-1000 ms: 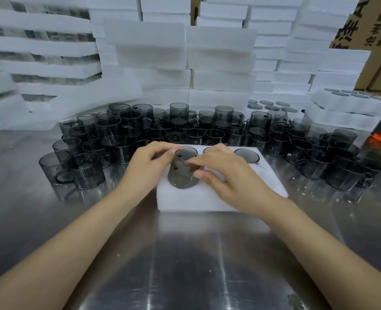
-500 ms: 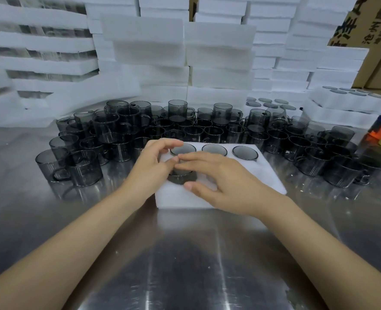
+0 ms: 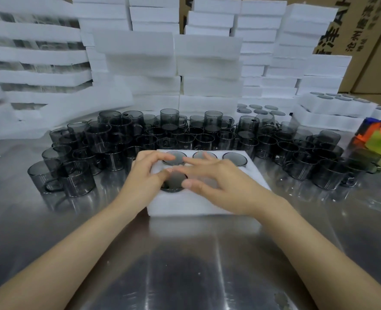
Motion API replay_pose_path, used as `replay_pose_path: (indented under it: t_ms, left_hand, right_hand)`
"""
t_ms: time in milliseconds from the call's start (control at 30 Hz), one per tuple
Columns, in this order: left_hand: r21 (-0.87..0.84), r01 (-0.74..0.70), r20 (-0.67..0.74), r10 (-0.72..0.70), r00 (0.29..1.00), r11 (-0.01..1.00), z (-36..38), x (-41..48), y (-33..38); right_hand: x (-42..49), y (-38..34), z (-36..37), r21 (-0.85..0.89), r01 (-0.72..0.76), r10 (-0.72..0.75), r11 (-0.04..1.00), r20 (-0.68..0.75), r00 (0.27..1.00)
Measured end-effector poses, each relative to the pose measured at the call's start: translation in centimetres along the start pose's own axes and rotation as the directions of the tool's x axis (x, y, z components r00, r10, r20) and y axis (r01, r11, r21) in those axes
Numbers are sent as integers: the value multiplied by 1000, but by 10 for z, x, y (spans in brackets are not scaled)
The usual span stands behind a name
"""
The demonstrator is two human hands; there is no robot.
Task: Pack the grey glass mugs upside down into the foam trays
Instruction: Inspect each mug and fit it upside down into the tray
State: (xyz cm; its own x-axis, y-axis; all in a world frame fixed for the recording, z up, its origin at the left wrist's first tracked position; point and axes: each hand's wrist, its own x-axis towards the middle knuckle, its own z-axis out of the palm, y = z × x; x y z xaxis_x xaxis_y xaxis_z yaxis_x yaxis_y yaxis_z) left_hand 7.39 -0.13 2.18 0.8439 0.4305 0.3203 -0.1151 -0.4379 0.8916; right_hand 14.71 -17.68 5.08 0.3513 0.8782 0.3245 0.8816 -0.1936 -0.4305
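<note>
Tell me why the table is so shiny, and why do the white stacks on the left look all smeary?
Head view: the metal table mirrors light in pale streaks. The foam stacks on the left are smeared, probably motion blur near the frame's edge. The wide lens makes the cardboard boxes on the right lean. The mugs in the middle look fairly sharp.

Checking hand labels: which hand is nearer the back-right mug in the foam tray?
Right. The right hand lies just in front of that mug; the left hand is at the foam tray's left edge.
</note>
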Motion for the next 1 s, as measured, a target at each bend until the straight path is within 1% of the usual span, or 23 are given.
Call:
replay_pose_path:
  t_ms: [33,67,100,133,167,233,267,300,333,367,400,467,567,633,667,700,733,767,800,833,900,967,1000]
  left_hand:
    - [-28,15,-9,-15,1000,999,0,1,-1]
    - [-64,30,-18,-31,999,998,0,2,-2]
    - [-92,37,-27,-40,999,995,1,3,-2]
    - [-103,34,-37,-38,999,994,1,3,-3]
    - [-99,25,-47,-30,998,995,2,3,-4]
    - [-80,5,-62,-10,998,997,3,4,-7]
    - [-72,0,-64,-5,998,997,3,4,-8]
    - [-66,-2,-61,-2,998,998,3,3,-8]
    - [-60,-3,-58,-1,998,998,3,3,-9]
    - [-53,-3,-56,0,998,999,2,3,-9]
    - [-48,-2,-55,-1,999,999,2,3,-9]
    - [-42,4,-53,-7,999,999,2,3,-7]
    - [-43,16,-63,-19,998,999,2,3,-5]
    - [-24,-4,-71,2,997,1000,2,2,-5]
    - [9,-29,-71,29,997,1000,2,1,-5]
    - [55,-59,-66,63,996,997,2,1,-5]
    - [102,-89,-57,95,994,991,1,0,-5]
    - [138,-111,-44,118,992,984,1,-1,-4]
    - [161,-128,-33,135,990,979,0,-2,-3]
    - [174,-146,-24,153,988,974,0,-3,-1]
    - [197,-201,-9,207,978,959,0,-5,3]
    - [213,-292,53,287,956,933,0,-7,7]
    - [195,-315,109,298,948,929,0,-8,7]
  right_hand:
    - [-1,6,-7,-3,-51,51,999,-132,990]
    - [-3,14,-15,-47,-141,124,989,-270,955]
    - [-5,23,-23,-102,-271,213,957,-385,898]
    - [-9,34,-33,-151,-415,305,897,-467,830]
    - [-15,47,-42,-192,-559,398,806,-523,754]
    - [-29,72,-58,-240,-811,604,533,-563,564]
    - [-37,80,-63,-240,-888,704,391,-544,457]
    - [-43,86,-68,-237,-930,783,281,-504,365]
    - [-47,90,-71,-242,-947,835,212,-459,304]
    - [-50,94,-72,-251,-951,859,180,-430,276]
    - [-50,97,-73,-260,-951,862,169,-428,270]
    - [-50,98,-71,-255,-951,831,172,-481,279]
    - [-48,95,-66,-232,-947,758,221,-570,317]
    - [-45,90,-66,-202,-931,716,304,-597,363]
    - [-43,87,-68,-170,-909,681,380,-614,399]
    - [-41,83,-69,-123,-864,628,488,-638,446]
    - [-37,78,-70,-63,-779,554,624,-666,499]
    - [-33,70,-69,1,-648,465,762,-698,545]
    - [-29,61,-66,54,-499,379,865,-722,578]
    - [-24,49,-61,75,-364,298,928,-736,607]
    - [-14,27,-48,36,-157,133,987,-730,671]
    - [-7,12,-30,-113,14,-86,993,-667,740]
    - [-4,7,-20,-209,93,-204,974,-614,762]
